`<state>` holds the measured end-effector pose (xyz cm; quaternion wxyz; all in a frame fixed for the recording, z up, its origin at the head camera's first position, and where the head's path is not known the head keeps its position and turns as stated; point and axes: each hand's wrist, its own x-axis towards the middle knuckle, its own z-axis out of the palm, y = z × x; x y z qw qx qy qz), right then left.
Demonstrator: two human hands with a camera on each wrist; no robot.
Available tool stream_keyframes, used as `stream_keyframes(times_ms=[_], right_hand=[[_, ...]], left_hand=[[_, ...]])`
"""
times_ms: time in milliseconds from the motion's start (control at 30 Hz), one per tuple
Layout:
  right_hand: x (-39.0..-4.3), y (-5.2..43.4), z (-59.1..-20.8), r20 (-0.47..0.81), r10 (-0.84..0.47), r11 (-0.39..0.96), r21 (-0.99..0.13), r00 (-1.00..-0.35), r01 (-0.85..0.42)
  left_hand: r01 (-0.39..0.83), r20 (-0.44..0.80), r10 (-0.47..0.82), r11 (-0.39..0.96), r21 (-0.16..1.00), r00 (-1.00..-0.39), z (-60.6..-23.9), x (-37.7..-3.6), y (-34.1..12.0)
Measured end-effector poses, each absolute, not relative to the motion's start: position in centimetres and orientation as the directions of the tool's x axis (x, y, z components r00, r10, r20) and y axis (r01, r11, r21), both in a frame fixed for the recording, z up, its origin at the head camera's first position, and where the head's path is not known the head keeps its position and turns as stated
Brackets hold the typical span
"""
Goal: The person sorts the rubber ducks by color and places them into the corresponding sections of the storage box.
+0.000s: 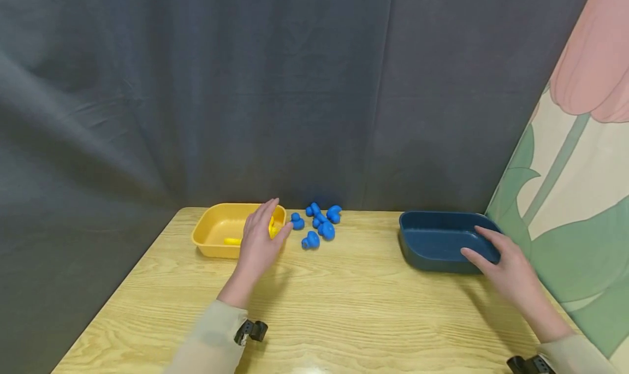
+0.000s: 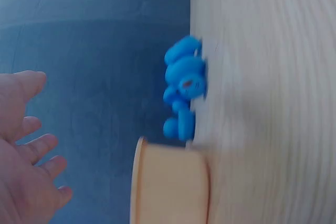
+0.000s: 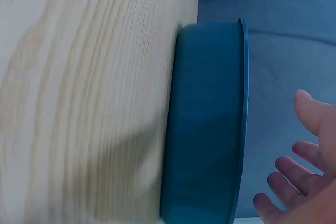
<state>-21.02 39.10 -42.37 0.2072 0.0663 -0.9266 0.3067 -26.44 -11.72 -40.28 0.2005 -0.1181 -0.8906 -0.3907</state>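
My left hand is held over the right side of a yellow bin, fingers extended and holding nothing. Inside that bin, partly covered by the hand, lie small yellow pieces. Just right of the bin, several small blue rounded toy figures lie in a loose cluster; they also show in the left wrist view beyond the bin. My right hand hovers at the right end of a dark blue bin, thumb and fingers spread apart with nothing between them. The dark blue bin's visible inside holds nothing.
Both bins stand near the back edge of a light wooden table. A dark grey curtain hangs right behind it. On the right is a panel with a flower print. Camera straps sit on both wrists.
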Motion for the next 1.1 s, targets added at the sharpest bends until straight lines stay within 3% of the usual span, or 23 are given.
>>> stream_keyframes(times_ms=[400, 867, 1100], right_hand=[[-21.1, 42.0, -43.4, 0.421, 0.056, 0.791, -0.572, -0.905, -0.217], [-21.3, 44.1, -45.0, 0.302, 0.046, 0.772, -0.616, -0.952, -0.158], [-21.8, 44.7, -45.4, 0.24, 0.047, 0.736, -0.665, -0.97, -0.129]], left_hand=[[0.366, 0.39, 0.098, 0.605, 0.707, -0.916, -42.1, -26.8, -7.4], [0.34, 0.316, 0.144, 0.565, 0.752, -0.938, -44.6, -27.8, -6.0], [0.389, 0.373, 0.151, 0.573, 0.722, -0.915, -47.5, -30.2, -6.2]])
